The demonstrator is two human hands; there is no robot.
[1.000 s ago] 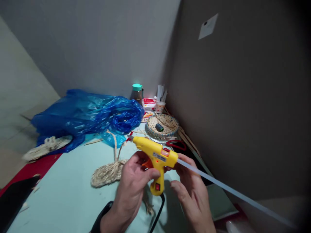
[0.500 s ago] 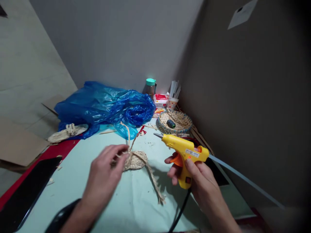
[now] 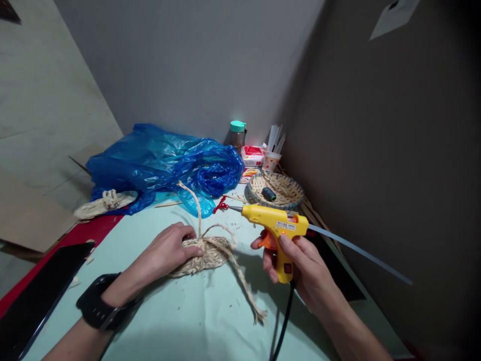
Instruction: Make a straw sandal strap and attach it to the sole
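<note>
My right hand point(image 3: 300, 260) is closed around the handle of a yellow glue gun point(image 3: 276, 223), whose metal nozzle points left. A long clear glue stick point(image 3: 361, 249) sticks out of its back, and a black cord hangs from the handle. On the table lies a small woven straw sole point(image 3: 216, 256) with loose braided straw cords point(image 3: 240, 276); one cord stands upright, another trails toward me. My left hand point(image 3: 175, 250) grips the sole's left part, thumb on top and fingers at its far side. The glue gun's tip is apart from the sole.
A blue plastic bag point(image 3: 158, 155) fills the back left, beside a finished-looking straw sandal point(image 3: 107, 203). At the back right are a woven basket point(image 3: 293, 193) with a dark thread spool point(image 3: 268, 194), a paper cup point(image 3: 271, 161) and a bottle point(image 3: 237, 135). A black phone-like slab point(image 3: 48, 296) lies left.
My left hand has lowered from the cords onto the sole and now holds it. A thin cord has dropped to the right. The glue gun has shifted slightly left.
</note>
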